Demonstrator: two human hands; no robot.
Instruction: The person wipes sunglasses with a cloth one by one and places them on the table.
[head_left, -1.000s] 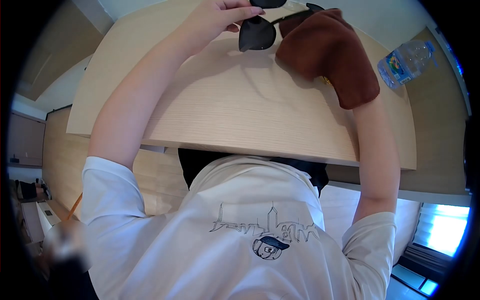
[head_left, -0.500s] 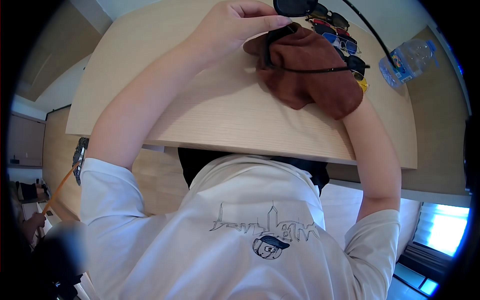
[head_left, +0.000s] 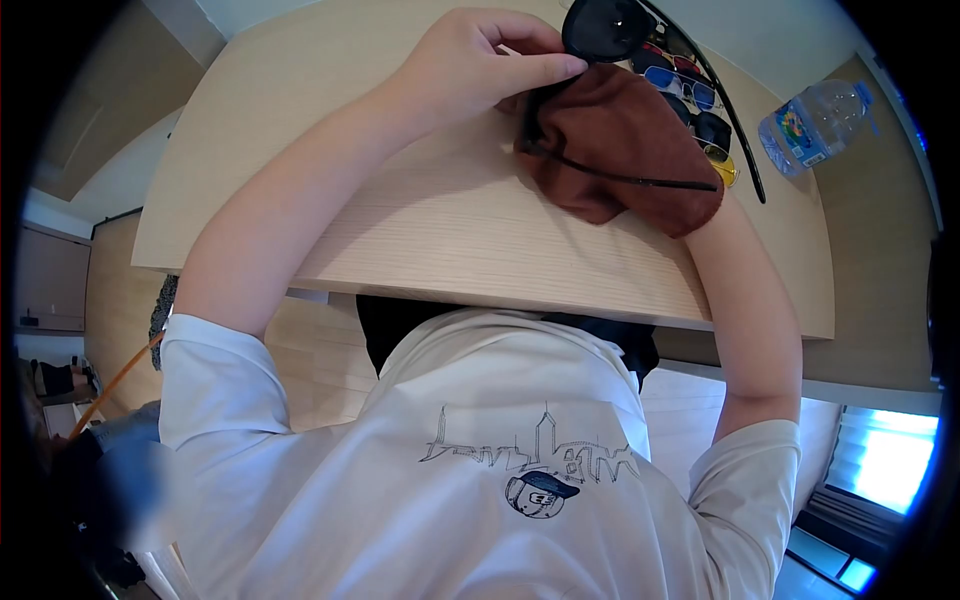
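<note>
The left hand pinches the frame of the black sunglasses, fingers closed on it, above the far part of the worktop. The right hand is wrapped in the brown cloth and hidden by it, so I cannot tell its grip; the cloth presses against the sunglasses' lower lens. Beyond the cloth lies a row of spare sunglasses, and past them a water bottle.

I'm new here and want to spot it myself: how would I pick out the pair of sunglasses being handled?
Start at the pale wooden table and follow the arms to its far edge. There the left hand pinches black sunglasses, half wrapped in a brown cloth. The other glasses lie in a row behind, untouched.
</note>
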